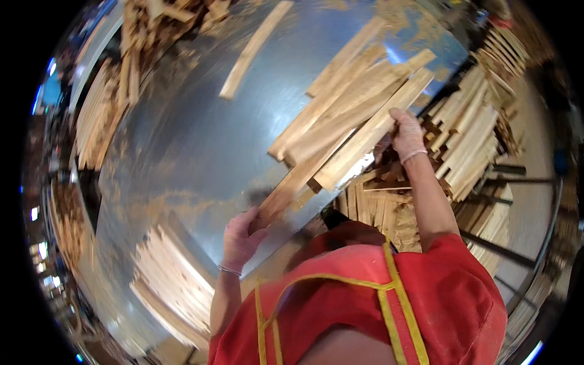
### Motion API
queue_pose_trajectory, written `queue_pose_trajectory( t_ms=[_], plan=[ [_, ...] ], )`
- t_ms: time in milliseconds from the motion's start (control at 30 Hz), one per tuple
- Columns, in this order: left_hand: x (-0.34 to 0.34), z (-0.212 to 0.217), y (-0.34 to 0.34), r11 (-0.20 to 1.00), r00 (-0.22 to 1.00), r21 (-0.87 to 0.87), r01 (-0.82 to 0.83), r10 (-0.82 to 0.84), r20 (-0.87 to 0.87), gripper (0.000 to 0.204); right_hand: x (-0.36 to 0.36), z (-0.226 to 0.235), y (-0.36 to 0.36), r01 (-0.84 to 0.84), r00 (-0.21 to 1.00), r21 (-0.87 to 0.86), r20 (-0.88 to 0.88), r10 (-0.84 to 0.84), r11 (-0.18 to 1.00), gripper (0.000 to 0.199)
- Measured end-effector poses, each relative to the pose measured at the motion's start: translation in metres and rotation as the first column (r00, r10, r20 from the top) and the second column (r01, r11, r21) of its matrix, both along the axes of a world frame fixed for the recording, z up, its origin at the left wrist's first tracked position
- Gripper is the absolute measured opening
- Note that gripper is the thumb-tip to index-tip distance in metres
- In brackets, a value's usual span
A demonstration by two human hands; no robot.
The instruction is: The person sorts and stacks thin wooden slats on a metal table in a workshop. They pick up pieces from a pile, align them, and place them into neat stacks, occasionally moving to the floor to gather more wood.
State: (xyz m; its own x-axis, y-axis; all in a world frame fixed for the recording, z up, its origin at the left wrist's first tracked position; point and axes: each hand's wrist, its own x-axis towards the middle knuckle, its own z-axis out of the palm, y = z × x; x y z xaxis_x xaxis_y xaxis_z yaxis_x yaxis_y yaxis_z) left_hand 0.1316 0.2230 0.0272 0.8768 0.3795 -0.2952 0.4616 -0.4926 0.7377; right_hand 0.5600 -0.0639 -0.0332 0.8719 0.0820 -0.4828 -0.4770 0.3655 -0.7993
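Observation:
My left hand (241, 238), in a thin pale glove, is closed round the near end of a brownish wooden strip (298, 179). That strip slants away up to the right over the metal table. My right hand (406, 132), gloved too, grips the outer edge of a lighter wooden strip (372, 135), thumb on top and fingers hidden below. The two strips lie side by side, partly overlapping. Just beyond them, several more wooden strips (340, 100) rest in a loose, roughly parallel heap. A single strip (254, 50) lies apart farther off.
The shiny metal table (182, 131) carries patches of sawdust. At its near left sits a stack of pale strips (170, 283). Piles of wood (465, 131) stand on a rack with dark metal bars (499, 248) to the right. More scrap wood (131, 55) is heaped at the far left.

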Motion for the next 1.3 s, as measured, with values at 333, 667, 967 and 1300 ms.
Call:
queue_pose_trajectory(
  t_ms=[333, 667, 967, 1300],
  plan=[
    [-0.09, -0.016, -0.045, 0.073, 0.586, -0.872, -0.484, 0.767, -0.261, 0.049, -0.155, 0.034, 0.166, -0.735, 0.677, -0.012, 0.007, 0.736, 0.677, 0.062],
    [-0.201, -0.042, -0.069, 0.55, 0.607, 0.315, -0.774, 0.785, 0.121, 0.051, -0.443, 0.004, 0.294, -0.845, -0.051, -0.531, -0.025, 0.998, -0.056, 0.044],
    [-0.255, -0.034, -0.085, 0.463, 0.659, 0.558, -0.688, 0.721, 0.214, 0.08, -0.453, 0.03, 0.304, -0.726, -0.397, -0.676, 0.258, 0.881, -0.129, 0.078],
    [-0.095, -0.03, -0.03, 0.768, 0.982, 0.617, -0.172, 0.084, 0.169, 0.076, -0.082, 0.052, 0.08, 0.256, 0.699, -0.961, 0.11, 0.706, -0.104, 0.071]
  ],
)
